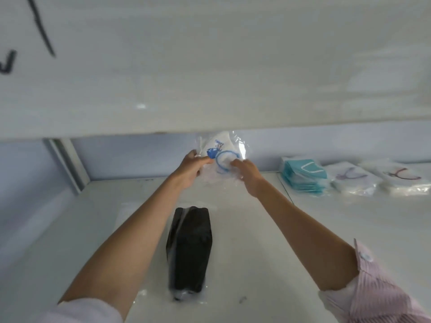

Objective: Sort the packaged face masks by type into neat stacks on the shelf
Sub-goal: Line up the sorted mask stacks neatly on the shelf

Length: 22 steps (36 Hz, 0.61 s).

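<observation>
Both hands hold one clear packet with a white mask with blue print and blue loops up at the back of the shelf, just under the upper board. My left hand pinches its left edge, my right hand grips its right side. A stack of black masks in clear wrap lies on the shelf between my forearms. At the right stand a stack of teal masks, a stack of white masks with purple loops and a stack of white masks with dark red loops.
The white upper shelf board hangs low over the work area and hides the top of the held packet. A metal upright stands at the back left. A pale blue back wall closes the shelf.
</observation>
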### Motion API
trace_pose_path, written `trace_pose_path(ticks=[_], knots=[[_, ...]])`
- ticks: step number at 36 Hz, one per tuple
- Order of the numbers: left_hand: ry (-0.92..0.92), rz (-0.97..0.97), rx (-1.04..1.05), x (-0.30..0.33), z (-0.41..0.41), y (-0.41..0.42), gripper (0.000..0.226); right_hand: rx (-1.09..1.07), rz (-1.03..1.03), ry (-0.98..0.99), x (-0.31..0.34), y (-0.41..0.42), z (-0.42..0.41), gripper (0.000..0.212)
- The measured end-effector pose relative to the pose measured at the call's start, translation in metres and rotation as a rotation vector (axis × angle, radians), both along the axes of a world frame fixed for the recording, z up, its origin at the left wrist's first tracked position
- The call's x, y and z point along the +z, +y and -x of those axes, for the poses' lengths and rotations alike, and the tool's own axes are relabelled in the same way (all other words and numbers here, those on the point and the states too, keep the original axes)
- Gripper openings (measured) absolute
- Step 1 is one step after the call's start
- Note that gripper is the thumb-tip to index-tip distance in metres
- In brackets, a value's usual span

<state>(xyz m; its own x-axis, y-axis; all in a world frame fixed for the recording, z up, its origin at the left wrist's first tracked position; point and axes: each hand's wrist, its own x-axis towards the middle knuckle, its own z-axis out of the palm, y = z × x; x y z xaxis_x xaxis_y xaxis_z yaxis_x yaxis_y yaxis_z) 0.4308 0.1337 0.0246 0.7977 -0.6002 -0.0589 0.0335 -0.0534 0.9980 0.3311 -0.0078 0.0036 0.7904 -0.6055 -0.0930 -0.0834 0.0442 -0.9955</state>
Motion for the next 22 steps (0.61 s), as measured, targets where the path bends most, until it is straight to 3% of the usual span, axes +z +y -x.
trace_pose_path(ticks=[2, 6, 8, 10, 13, 15, 19, 22], knots=[[-0.022, -0.033, -0.116, -0.003, 0.008, -0.002, 0.033, -0.002, 0.122, -0.038, -0.004, -0.014, 0.017, 0.026], [-0.202, -0.274, -0.209, -0.009, 0.029, -0.01, 0.046, 0.032, 0.247, -0.115, -0.014, -0.026, 0.059, 0.027], [-0.26, -0.316, -0.203, -0.005, 0.046, -0.017, 0.037, 0.003, 0.262, -0.16, -0.023, -0.028, 0.073, 0.032], [-0.197, -0.237, -0.218, -0.001, 0.067, -0.022, 0.035, -0.037, 0.264, -0.196, -0.029, -0.029, 0.086, 0.034], [0.009, 0.078, -0.276, -0.015, 0.087, -0.029, 0.05, -0.06, 0.244, -0.244, -0.038, -0.032, 0.103, 0.035], [0.08, 0.21, -0.182, -0.033, 0.102, -0.036, 0.049, -0.008, 0.25, -0.237, -0.049, -0.036, 0.113, 0.039], [0.137, 0.36, 0.032, -0.064, 0.131, -0.048, 0.057, 0.109, 0.229, -0.179, -0.064, -0.042, 0.129, 0.051], [0.053, 0.326, 0.08, -0.071, 0.139, -0.051, 0.086, 0.161, 0.21, -0.156, -0.066, -0.05, 0.135, 0.069]])
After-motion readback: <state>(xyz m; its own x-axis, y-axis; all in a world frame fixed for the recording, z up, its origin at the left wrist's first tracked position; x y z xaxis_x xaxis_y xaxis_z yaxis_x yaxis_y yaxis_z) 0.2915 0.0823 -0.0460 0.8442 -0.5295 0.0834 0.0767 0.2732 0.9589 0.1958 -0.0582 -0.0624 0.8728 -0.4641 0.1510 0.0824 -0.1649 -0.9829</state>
